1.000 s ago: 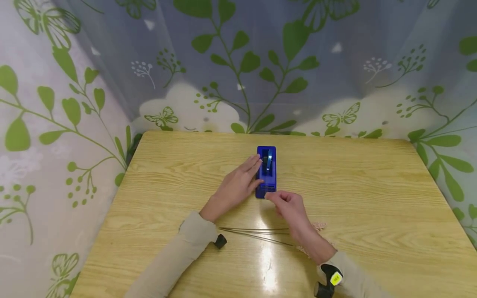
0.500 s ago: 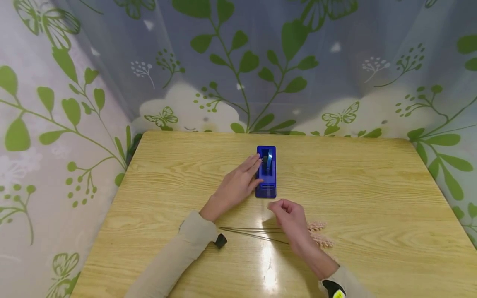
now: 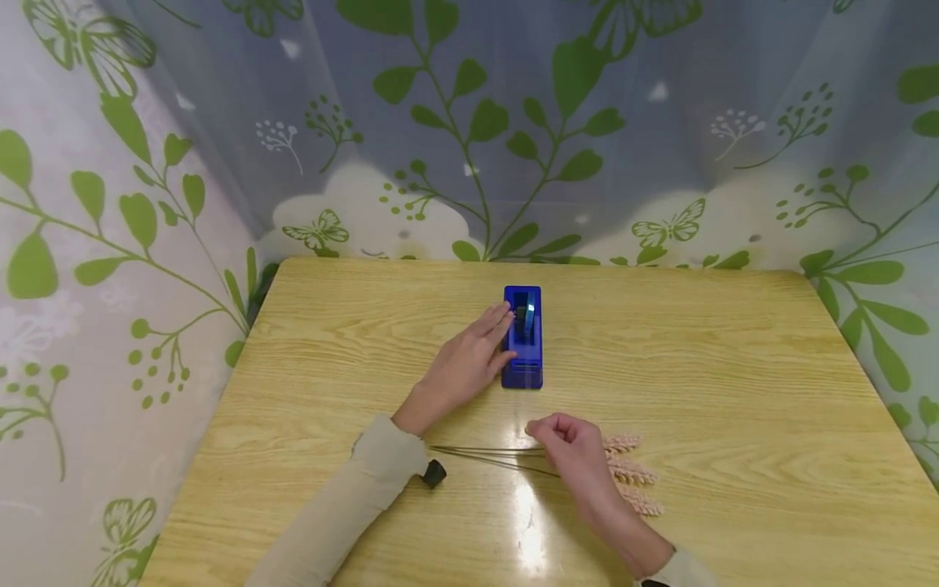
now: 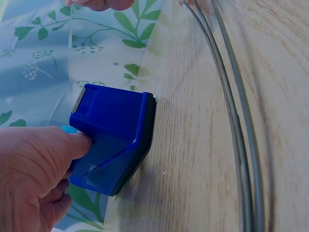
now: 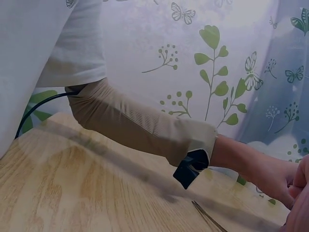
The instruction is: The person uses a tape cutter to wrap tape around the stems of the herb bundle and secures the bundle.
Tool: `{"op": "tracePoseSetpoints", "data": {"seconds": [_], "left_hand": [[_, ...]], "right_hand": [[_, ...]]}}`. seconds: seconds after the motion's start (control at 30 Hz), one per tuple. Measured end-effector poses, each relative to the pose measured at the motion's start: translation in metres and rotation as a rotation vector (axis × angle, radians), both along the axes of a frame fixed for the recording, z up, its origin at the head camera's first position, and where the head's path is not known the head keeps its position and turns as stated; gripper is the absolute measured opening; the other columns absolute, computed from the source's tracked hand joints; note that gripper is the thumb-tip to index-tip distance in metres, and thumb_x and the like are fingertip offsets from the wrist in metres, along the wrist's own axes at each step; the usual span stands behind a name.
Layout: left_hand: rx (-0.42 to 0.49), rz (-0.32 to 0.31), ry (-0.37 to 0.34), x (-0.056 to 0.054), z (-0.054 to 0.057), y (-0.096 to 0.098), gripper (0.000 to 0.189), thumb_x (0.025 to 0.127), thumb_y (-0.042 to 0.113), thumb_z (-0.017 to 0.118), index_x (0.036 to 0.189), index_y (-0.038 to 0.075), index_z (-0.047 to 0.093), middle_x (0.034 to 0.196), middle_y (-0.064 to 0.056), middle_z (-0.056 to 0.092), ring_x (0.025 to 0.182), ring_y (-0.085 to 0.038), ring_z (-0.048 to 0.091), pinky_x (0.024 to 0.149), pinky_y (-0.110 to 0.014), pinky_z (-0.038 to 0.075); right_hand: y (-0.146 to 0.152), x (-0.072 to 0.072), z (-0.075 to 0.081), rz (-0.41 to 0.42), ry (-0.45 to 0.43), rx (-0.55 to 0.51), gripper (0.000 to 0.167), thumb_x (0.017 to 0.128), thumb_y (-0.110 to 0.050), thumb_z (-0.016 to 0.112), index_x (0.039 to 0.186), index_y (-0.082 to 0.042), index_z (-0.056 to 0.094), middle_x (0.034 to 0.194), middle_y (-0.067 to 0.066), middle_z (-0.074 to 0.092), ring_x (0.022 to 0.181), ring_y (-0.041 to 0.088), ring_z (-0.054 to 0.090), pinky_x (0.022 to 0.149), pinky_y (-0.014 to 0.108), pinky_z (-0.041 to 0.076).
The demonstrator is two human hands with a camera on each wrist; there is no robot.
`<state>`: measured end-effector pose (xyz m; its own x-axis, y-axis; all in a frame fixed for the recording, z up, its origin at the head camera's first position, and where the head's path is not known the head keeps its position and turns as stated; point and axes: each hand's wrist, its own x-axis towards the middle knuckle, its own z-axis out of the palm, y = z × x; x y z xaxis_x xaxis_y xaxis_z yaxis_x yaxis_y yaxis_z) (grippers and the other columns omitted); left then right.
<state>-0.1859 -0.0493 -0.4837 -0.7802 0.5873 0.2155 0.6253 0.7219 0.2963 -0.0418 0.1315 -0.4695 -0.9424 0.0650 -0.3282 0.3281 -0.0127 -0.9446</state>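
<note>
A blue tape dispenser (image 3: 530,352) stands on the table, long side pointing away from me. My left hand (image 3: 465,365) holds it from the left, thumb near its front end and fingers along its side. In the left wrist view the dispenser (image 4: 111,116) shows its toothed metal cutter (image 4: 78,100). From there a clear strip of tape (image 4: 71,53) runs taut up to the fingers of the right hand (image 4: 106,4). In the head view my right hand (image 3: 583,461) pinches the tape end in front of the dispenser, over some thin stems.
Several thin dark stems (image 3: 477,450) with pink, grain-like heads (image 3: 632,471) lie across the table (image 3: 734,367) under and beside the right hand. Patterned curtains (image 3: 411,220) hang behind and to the left of the table.
The right hand has drawn back from the dispenser's front end toward me, pulling out tape. More of the pink heads now show. The left hand and dispenser stay put.
</note>
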Motion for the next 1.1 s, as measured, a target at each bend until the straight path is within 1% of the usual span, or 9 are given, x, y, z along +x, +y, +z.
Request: {"op": "tracePoseSetpoints", "data": {"seconds": [0.13,0.27,0.4,0.47,0.57,0.73,0.8,0.93,1.1], "left_hand": [[0.008,0.000,0.002,0.000,0.000,0.001,0.062,0.108,0.034,0.058,0.157,0.001,0.041,0.167,-0.017,0.034,0.154,-0.031,0.033,0.120,-0.038,0.035],[0.020,-0.001,0.004,0.000,-0.001,0.001,0.061,0.108,0.033,0.058,0.157,0.000,0.041,0.166,-0.017,0.034,0.154,-0.033,0.034,0.120,-0.038,0.033],[0.060,0.001,0.007,0.007,0.000,-0.001,0.055,0.108,0.027,0.059,0.154,-0.002,0.046,0.165,-0.017,0.037,0.153,-0.032,0.034,0.121,-0.039,0.032],[0.091,0.011,-0.004,0.014,0.002,-0.003,0.052,0.107,0.023,0.061,0.152,-0.002,0.049,0.164,-0.016,0.040,0.153,-0.031,0.036,0.120,-0.039,0.034],[0.137,0.020,-0.033,0.029,0.005,-0.007,0.048,0.106,0.020,0.064,0.148,-0.002,0.054,0.158,-0.017,0.049,0.148,-0.031,0.044,0.117,-0.040,0.040],[0.174,0.013,-0.082,0.055,0.004,-0.014,0.036,0.105,0.023,0.065,0.135,0.002,0.068,0.138,-0.013,0.066,0.129,-0.028,0.062,0.104,-0.039,0.053],[0.181,-0.012,-0.093,0.064,0.001,-0.017,0.031,0.105,0.024,0.065,0.129,0.004,0.072,0.128,-0.010,0.070,0.120,-0.024,0.065,0.100,-0.036,0.056],[0.184,-0.089,-0.120,0.083,-0.006,-0.025,0.025,0.104,0.022,0.067,0.119,0.006,0.078,0.113,-0.004,0.073,0.106,-0.017,0.066,0.094,-0.030,0.056],[0.181,-0.166,-0.187,0.102,-0.014,-0.032,0.023,0.101,0.024,0.071,0.115,0.007,0.080,0.105,0.001,0.071,0.099,-0.013,0.063,0.087,-0.025,0.055]], "right_hand": [[0.000,0.004,-0.002,0.003,-0.002,-0.010,0.019,0.093,-0.014,0.074,0.082,0.000,0.068,0.054,-0.005,0.039,0.050,0.009,0.033,0.053,0.024,0.032],[0.000,0.007,-0.004,0.000,0.003,-0.018,0.019,0.093,-0.014,0.075,0.087,0.003,0.070,0.054,-0.005,0.039,0.050,0.009,0.033,0.051,0.023,0.030],[0.000,0.008,-0.007,-0.001,-0.006,-0.018,0.024,0.093,-0.019,0.077,0.094,0.004,0.073,0.054,-0.005,0.038,0.049,0.008,0.032,0.047,0.022,0.027],[0.000,0.009,-0.007,0.002,-0.011,-0.024,0.027,0.093,-0.020,0.078,0.097,0.006,0.073,0.055,-0.006,0.039,0.048,0.007,0.032,0.046,0.022,0.026],[0.000,0.010,-0.008,0.005,-0.011,-0.022,0.029,0.094,-0.021,0.078,0.100,0.006,0.073,0.056,-0.006,0.041,0.050,0.007,0.034,0.046,0.021,0.027],[0.000,0.010,-0.009,0.003,-0.002,0.000,0.028,0.094,-0.021,0.077,0.100,0.006,0.073,0.060,-0.006,0.046,0.053,0.007,0.038,0.048,0.021,0.031],[0.001,0.010,-0.009,0.000,0.001,0.004,0.027,0.095,-0.019,0.077,0.100,0.007,0.073,0.060,-0.006,0.046,0.054,0.007,0.038,0.049,0.021,0.031],[0.001,0.010,-0.008,-0.003,0.001,0.006,0.026,0.096,-0.017,0.076,0.099,0.009,0.072,0.062,-0.006,0.047,0.055,0.006,0.037,0.050,0.020,0.029],[0.000,0.010,-0.010,0.005,-0.003,0.011,0.025,0.095,-0.016,0.076,0.099,0.009,0.072,0.062,-0.006,0.048,0.055,0.006,0.036,0.049,0.020,0.027]]}}
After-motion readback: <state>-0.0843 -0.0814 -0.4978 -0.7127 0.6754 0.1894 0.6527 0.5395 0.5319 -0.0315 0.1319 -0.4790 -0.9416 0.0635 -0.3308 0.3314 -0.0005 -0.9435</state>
